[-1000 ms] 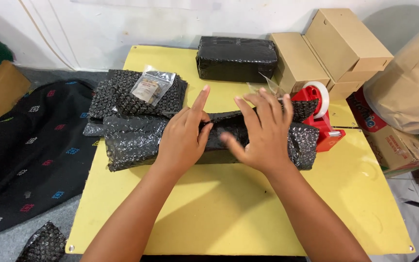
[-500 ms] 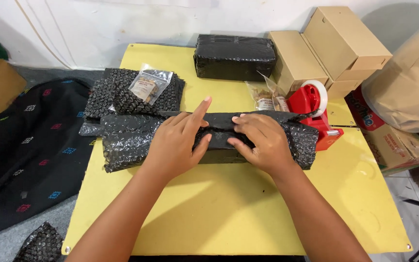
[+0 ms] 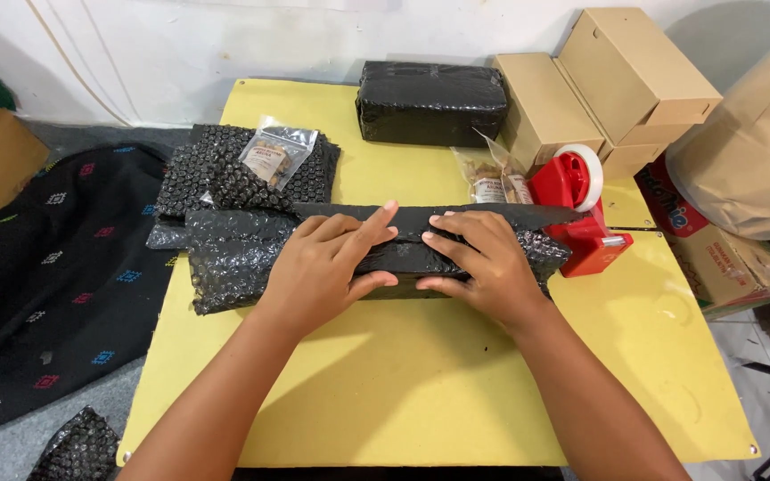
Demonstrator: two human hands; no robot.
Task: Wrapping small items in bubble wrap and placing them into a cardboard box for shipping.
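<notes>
Both my hands lie flat on the bubble-wrapped parcel [image 3: 376,254] in the middle of the yellow desk [image 3: 421,392]: my left hand [image 3: 327,267] presses palm-down with fingers spread over the top seam, and my right hand [image 3: 483,263] rests beside it, fingers extended along the overlapping flap, thumb at the near edge. Neither hand is closed around anything; they only pin the black wrap down. I judge the main risk to be the flap springing open if I lift either palm, since no tape is visible holding it, and the loose bubble wrap bunched at the left end could unroll or drag the parcel askew. The parcel's long axis runs left to right across the desk, roughly parallel to the near edge, its right end just beside the red tape dispenser [image 3: 581,209] and its left end near a stack of black bubble wrap sheets [image 3: 216,169] with a small clear snack pouch [image 3: 274,156] on top. A finished black wrapped package [image 3: 430,102] and tan cardboard boxes [image 3: 599,80] sit at the far edge.
</notes>
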